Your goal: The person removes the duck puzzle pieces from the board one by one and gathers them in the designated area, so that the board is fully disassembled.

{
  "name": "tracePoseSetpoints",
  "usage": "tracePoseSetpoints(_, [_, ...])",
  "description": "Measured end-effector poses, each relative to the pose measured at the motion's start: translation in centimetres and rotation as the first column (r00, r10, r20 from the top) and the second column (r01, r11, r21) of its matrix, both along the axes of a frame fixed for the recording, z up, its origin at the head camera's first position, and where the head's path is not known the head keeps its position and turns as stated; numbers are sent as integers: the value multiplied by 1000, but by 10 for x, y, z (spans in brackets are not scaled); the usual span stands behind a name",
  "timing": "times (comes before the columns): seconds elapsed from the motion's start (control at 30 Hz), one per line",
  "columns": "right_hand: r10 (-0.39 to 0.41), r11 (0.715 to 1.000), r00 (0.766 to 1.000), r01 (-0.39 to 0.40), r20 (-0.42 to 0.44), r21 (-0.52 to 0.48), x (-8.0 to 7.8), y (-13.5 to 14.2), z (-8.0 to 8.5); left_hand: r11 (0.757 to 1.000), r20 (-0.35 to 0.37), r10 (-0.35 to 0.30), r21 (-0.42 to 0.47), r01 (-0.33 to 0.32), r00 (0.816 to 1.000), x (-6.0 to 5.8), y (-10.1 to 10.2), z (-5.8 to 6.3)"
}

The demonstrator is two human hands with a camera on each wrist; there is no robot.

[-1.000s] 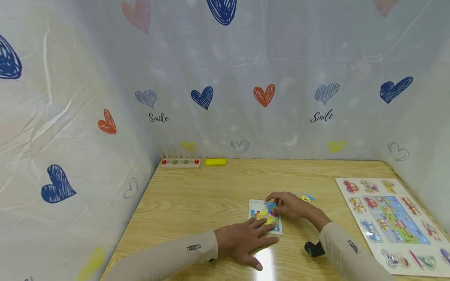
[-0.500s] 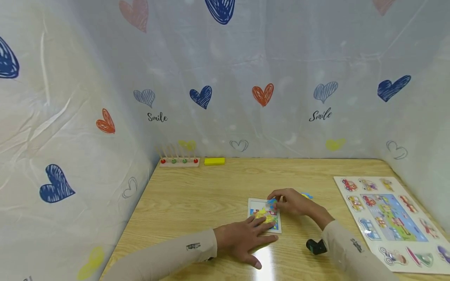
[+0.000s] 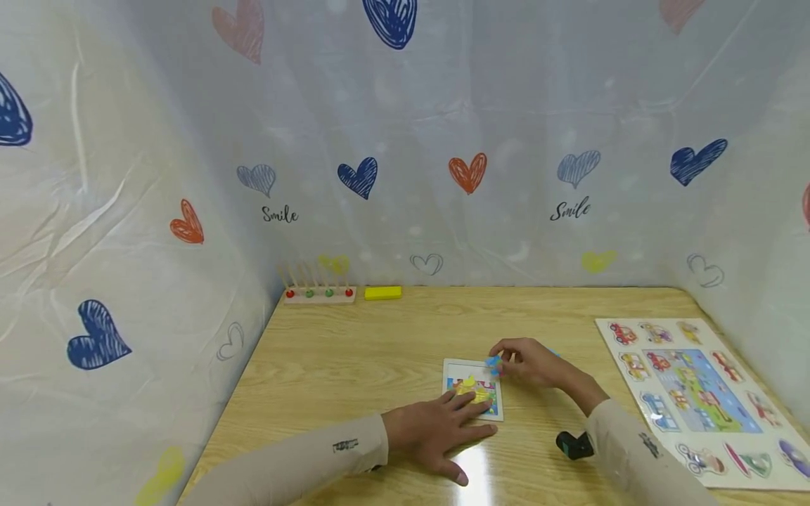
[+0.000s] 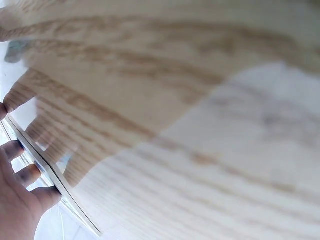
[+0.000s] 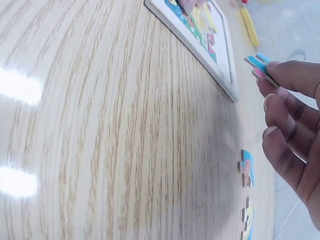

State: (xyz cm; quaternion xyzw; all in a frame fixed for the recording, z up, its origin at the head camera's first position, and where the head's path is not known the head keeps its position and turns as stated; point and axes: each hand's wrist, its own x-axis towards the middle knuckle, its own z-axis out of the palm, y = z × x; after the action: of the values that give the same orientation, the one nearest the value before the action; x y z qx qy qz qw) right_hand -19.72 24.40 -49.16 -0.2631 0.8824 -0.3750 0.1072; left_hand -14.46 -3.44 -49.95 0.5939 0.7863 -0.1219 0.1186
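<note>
A small white-framed jigsaw puzzle (image 3: 498,414) lies on the table, its lower part filled with colourful pieces and its upper part showing bare white board. My left hand (image 3: 436,436) rests flat with spread fingers over its lower left; in the left wrist view the fingertips (image 4: 49,196) reach over the frame's edge. At the upper right corner my right hand (image 3: 528,362) pinches a blue jigsaw piece (image 3: 493,362) with some pink on it. The right wrist view shows that piece (image 5: 258,63) between thumb and forefinger, raised above the table.
Loose jigsaw pieces (image 5: 247,169) lie beyond the right hand, mostly hidden by it in the head view. A large vehicle puzzle board (image 3: 702,400) lies at the right. A pegged wooden stand (image 3: 320,297) and a yellow block (image 3: 382,293) stand at the back. A black object (image 3: 574,445) sits by the right sleeve.
My right hand has drawn the blue jigsaw piece off the puzzle's upper right area towards the corner, uncovering more white board. The left hand stays in place. The head view has shifted slightly.
</note>
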Motion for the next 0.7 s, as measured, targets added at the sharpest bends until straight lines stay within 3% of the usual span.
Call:
tracePoseSetpoints(0.5, [-110,994,993,109,-31,-22,1,18,-9,1000,-13,-14,14,14,1000,1,-2,1])
tracePoseSetpoints(0.7, [-126,990,992,126,5,-57,4,27,-10,1000,-5,-7,4,7,1000,0,-2,0])
